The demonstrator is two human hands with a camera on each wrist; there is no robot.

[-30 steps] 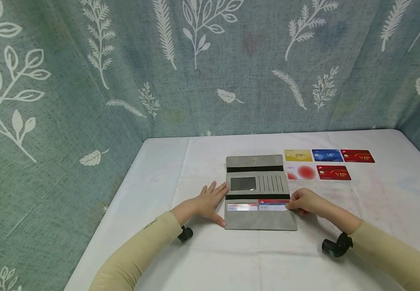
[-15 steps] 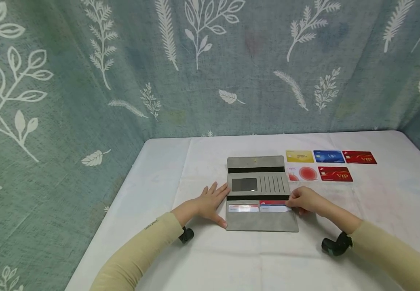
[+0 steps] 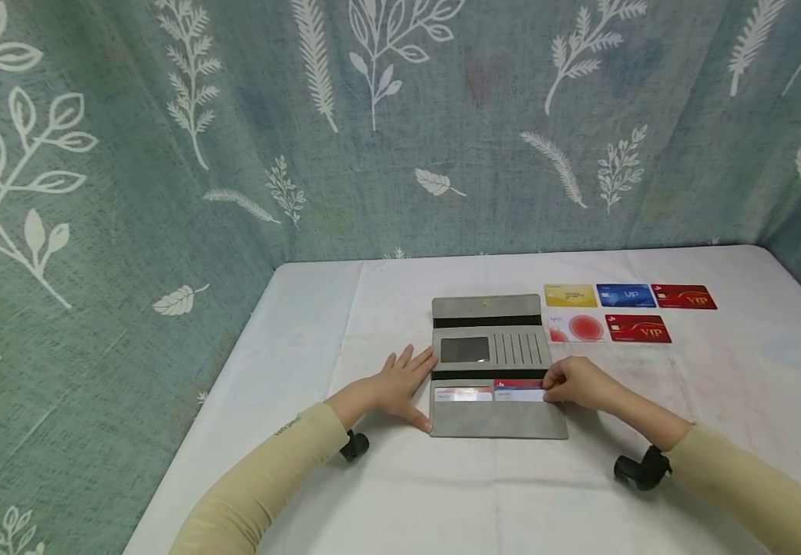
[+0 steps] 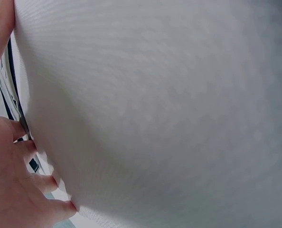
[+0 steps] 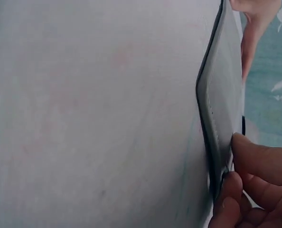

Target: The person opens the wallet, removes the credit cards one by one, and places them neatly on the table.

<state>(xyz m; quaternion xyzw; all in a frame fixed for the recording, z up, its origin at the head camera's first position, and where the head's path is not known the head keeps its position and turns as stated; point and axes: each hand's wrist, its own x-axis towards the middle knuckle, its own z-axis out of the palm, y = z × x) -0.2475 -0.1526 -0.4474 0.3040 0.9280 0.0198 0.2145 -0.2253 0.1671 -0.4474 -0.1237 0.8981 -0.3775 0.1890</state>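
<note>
A grey wallet [image 3: 497,420] lies unfolded on the white-covered table, its card slots and dark window facing up. My left hand [image 3: 398,385] rests by its left edge, fingers spread, fingertips and thumb at the border. A red card [image 3: 516,383] shows as a strip above the lower right pocket, which also holds a blue-and-white card [image 3: 516,395]. At the red card's right end, my right hand [image 3: 580,383] pinches with thumb and curled fingers [image 5: 262,159]. Those fingers hide that end. Another red-and-white card [image 3: 462,395] fills the lower left pocket.
Right of the wallet, loose cards lie flat in two rows: a yellow card [image 3: 570,295], a blue card [image 3: 625,295], a red card [image 3: 683,297], a white card with red circles [image 3: 576,328] and another red card [image 3: 639,329]. A leaf-patterned curtain [image 3: 476,154] hangs behind the table.
My right hand has shifted slightly left over the end of the red card. The left hand stays beside the wallet, and the loose cards have not moved.
</note>
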